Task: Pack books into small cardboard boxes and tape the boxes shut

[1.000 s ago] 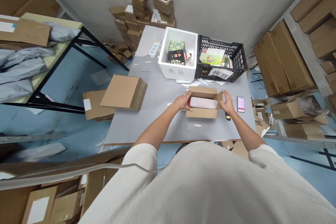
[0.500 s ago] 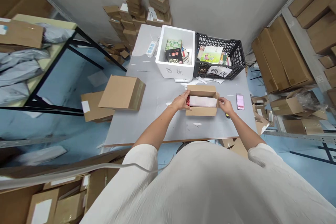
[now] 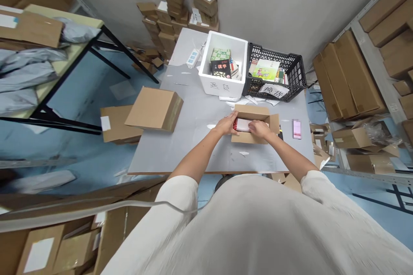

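An opened cardboard box [image 3: 250, 138] sits on the grey table in front of me, its flaps spread out. Inside lies a pale, block-like item [image 3: 242, 125] with a red patterned end; I cannot make out its kind. My left hand [image 3: 227, 124] grips the box's left end, thumb and fingers around the edge. Reaching in from the right, my right hand [image 3: 259, 129] has curled fingers on the pale item and covers its right part. A dark object [image 3: 280, 134] shows partly beyond the box's right flap.
Behind the box stand a white foam bin [image 3: 223, 88] and a black crate [image 3: 293, 78], both holding books. A phone [image 3: 297, 129] lies at right. A larger carton [image 3: 151, 109] rests at the table's left edge. Paper scraps [image 3: 244, 154] are scattered about; shelves [image 3: 371, 47] flank the right.
My right hand has moved left from the box's right end into the box, onto the pale item. The right flap now stands outward. My left hand stays at the left end.
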Available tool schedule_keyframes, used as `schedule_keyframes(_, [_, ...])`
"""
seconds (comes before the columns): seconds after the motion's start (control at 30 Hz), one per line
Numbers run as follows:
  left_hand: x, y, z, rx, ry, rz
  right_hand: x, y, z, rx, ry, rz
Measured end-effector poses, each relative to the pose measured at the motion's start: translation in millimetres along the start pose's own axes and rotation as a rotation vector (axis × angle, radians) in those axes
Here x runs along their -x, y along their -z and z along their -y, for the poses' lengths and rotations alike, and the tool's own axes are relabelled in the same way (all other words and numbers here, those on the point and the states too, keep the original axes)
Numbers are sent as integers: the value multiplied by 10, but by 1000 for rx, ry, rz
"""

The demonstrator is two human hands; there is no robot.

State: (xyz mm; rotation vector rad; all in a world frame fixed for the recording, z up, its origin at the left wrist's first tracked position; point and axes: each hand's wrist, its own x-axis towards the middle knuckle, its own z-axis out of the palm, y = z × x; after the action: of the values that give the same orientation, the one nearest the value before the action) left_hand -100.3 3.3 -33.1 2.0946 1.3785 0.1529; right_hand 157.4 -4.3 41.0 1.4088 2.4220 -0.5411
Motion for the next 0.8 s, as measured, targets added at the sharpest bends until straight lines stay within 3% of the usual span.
schedule_keyframes(0.53, [-76,-90,82,73,-13,43,-233,197,200,343,164,126])
schedule_keyframes(0.8, [-65,-90,90,75,-22,28,-206,153,302,343,71,15])
